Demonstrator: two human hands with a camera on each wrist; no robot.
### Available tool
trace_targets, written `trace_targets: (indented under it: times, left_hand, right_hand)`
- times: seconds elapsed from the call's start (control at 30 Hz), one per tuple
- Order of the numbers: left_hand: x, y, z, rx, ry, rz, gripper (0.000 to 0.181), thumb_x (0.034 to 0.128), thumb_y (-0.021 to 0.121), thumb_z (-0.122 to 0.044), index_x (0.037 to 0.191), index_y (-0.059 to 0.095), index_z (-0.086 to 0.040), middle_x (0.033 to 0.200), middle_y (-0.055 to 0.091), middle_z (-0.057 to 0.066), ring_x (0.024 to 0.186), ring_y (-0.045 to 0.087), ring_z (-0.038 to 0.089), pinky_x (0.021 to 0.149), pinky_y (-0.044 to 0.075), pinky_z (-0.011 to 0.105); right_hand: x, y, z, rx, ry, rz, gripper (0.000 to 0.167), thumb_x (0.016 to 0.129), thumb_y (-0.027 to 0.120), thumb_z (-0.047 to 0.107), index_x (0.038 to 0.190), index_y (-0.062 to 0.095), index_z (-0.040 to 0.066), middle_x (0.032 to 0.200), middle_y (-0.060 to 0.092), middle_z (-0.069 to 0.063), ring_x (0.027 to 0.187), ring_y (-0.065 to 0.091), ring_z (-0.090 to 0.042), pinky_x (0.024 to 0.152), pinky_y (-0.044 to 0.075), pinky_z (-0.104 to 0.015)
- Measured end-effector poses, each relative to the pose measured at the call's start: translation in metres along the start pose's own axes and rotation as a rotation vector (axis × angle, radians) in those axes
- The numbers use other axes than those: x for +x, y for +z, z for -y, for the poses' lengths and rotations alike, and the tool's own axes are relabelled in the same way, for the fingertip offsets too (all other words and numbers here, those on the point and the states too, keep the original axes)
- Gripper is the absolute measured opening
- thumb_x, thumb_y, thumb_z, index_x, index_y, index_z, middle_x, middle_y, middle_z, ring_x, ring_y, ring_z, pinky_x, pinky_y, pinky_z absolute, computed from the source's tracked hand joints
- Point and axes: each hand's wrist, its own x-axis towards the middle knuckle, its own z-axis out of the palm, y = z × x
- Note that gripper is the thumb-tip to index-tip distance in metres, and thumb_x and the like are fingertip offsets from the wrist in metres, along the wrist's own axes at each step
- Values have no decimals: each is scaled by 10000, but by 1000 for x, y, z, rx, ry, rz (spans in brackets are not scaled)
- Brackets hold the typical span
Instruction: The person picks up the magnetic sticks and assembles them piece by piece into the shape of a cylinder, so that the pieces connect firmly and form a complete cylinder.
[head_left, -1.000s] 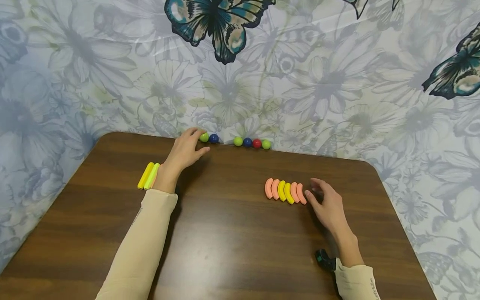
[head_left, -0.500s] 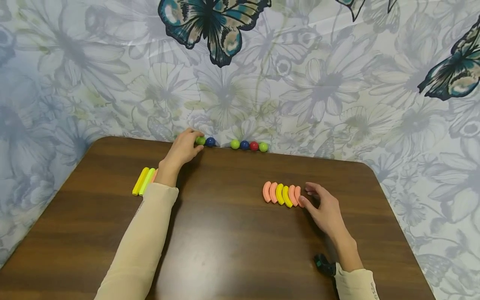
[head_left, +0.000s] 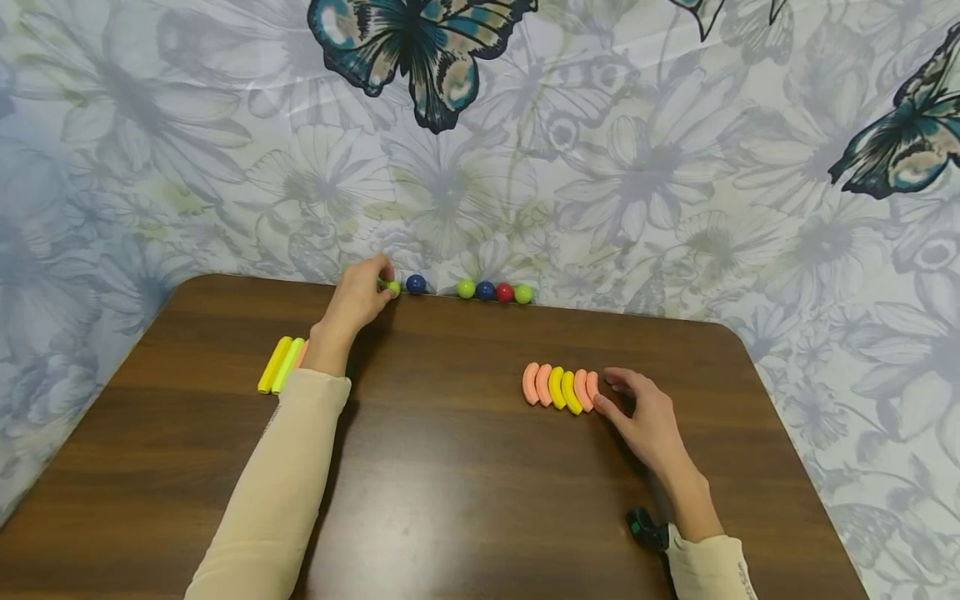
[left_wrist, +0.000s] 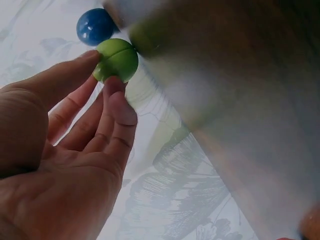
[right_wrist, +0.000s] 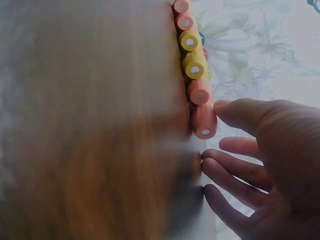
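Left hand (head_left: 358,293), head view: pinches a green ball (head_left: 394,288) at the table's (head_left: 450,467) far edge, blue ball (head_left: 416,284) near it; farther right along that edge, a four-ball row (head_left: 485,291). Right hand (head_left: 647,417) sits at the right end of six curved pieces (head_left: 557,388); brown tabletop stretches between the hands. Left wrist view: thumb and fingers on green ball; table edge runs diagonally past. Right wrist view: thumb tip at end pink piece (right_wrist: 204,122), contact uncertain; other fingers spread, gripping nothing.
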Motion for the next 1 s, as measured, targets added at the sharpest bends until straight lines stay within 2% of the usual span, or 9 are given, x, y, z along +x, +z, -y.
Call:
trace_targets:
  times: [0.2,0.47,0.7,1.0]
  left_hand:
    - [-4,-4,3,9,16,-18,225,933,783,-49,1076,610,-34,1025,671,186,873,562,350,814,482,503]
    - [-2,-6,2,24,21,3,223,953,776,-80,1129,663,-5,1106,718,209,1014,625,385,935,500,545]
    - [-6,-3,1,-24,31,10,237,943,798,-103,1118,677,3,1076,733,208,989,647,378,898,516,537]
    - [-15,1,-3,-25,20,23,257,960,795,-187,1099,674,-8,1041,747,189,958,689,361,886,535,512]
  right_hand:
    - [3,2,2,-12,-19,-5,421,945,812,187,1298,677,3,1239,717,-170,1104,690,-346,989,539,-555]
    - [6,-1,4,-72,-56,-49,275,910,813,44,1172,741,5,1034,733,-134,948,673,-307,858,546,-516]
    - [6,-4,3,-102,-15,-58,226,892,824,49,1106,763,8,980,733,-125,900,671,-294,828,530,-493]
    - [1,-4,1,-116,-5,-200,224,842,842,30,1057,781,18,940,749,-136,813,706,-295,721,532,-457]
